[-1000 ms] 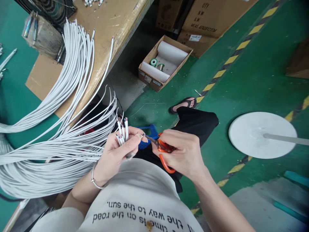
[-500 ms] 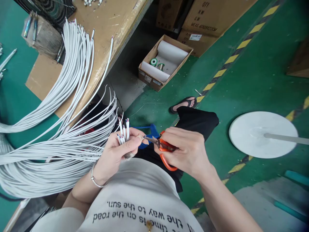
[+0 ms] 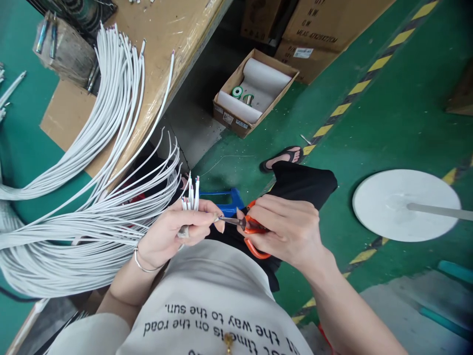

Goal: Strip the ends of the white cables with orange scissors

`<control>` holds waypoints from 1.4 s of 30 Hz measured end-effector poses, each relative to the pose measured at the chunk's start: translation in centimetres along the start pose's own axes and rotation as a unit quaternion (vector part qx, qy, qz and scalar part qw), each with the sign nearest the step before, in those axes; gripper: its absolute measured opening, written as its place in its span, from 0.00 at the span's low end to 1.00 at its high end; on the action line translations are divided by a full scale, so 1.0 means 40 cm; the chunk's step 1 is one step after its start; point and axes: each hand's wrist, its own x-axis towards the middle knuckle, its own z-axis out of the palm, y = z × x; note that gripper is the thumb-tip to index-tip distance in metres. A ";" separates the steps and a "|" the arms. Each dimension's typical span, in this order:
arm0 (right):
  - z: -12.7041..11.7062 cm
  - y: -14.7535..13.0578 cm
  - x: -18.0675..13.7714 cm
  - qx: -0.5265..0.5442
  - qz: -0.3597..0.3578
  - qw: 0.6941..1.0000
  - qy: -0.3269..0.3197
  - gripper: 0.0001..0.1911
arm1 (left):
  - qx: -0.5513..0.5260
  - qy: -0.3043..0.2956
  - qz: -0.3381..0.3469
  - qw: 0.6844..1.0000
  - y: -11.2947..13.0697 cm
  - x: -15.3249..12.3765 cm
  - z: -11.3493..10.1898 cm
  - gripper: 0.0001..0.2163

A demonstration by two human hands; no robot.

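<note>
My left hand (image 3: 188, 224) is closed around several white cables (image 3: 191, 195), whose cut ends stick up above the fingers and show coloured wires inside. Thumb and forefinger pinch a small end that I cannot make out clearly. At that pinch lie the tips of the orange-handled scissors (image 3: 255, 229), their blades nearly together. My right hand (image 3: 288, 227) grips the scissor handles. A large bundle of white cables (image 3: 92, 251) spreads from the left toward my left hand. Another bundle (image 3: 114, 88) curves up along the table.
The table (image 3: 162, 29) with its taped edge is at upper left. A carton (image 3: 236, 127) with paper and solder spools sits on the green floor below larger boxes (image 3: 314, 29). A round white base with a pole (image 3: 391, 222) stands at right; a blue stool-like frame (image 3: 233, 199) is beyond my hands.
The left hand has turned slightly, and the cable ends in it stand more upright. The scissor blades have drawn closer together at the pinched end.
</note>
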 end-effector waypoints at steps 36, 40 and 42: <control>0.042 -0.009 -0.009 0.269 0.274 0.920 0.074 0.26 | 0.165 0.116 0.258 0.945 -0.043 0.011 0.032 0.05; 0.031 -0.011 -0.009 0.253 0.236 0.937 0.038 0.24 | 0.180 0.118 0.261 0.941 -0.047 0.010 0.030 0.05; 0.024 -0.015 -0.005 0.246 0.216 0.945 0.009 0.22 | 0.175 0.106 0.258 0.944 -0.047 0.010 0.033 0.06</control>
